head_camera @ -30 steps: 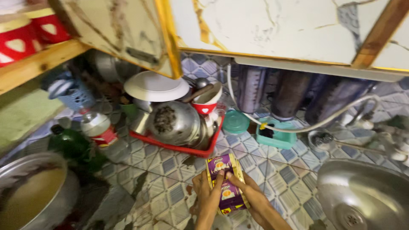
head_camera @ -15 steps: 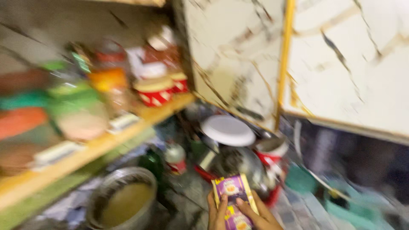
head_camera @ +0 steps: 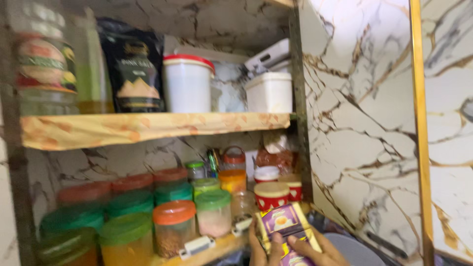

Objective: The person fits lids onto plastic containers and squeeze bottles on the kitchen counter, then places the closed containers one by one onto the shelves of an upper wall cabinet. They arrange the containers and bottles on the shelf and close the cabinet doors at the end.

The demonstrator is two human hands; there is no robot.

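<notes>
Both hands grip a purple and yellow packet (head_camera: 285, 224) at the bottom centre of the frame: the left hand (head_camera: 260, 249) clasps its left edge, thumb laid over the front, and the right hand (head_camera: 315, 250) closes on its lower right side. The packet sits upright before an open cupboard. Just left of it, on the lower shelf (head_camera: 212, 250), stand an orange-lidded jar (head_camera: 173, 227) and a green-lidded jar (head_camera: 213, 212); a red and white cup (head_camera: 271, 195) stands just above. On the upper shelf (head_camera: 148, 127) sit a white tub with a red lid (head_camera: 188, 83) and a dark pouch (head_camera: 132, 66). The marbled cupboard door (head_camera: 359, 123) fills the right.
</notes>
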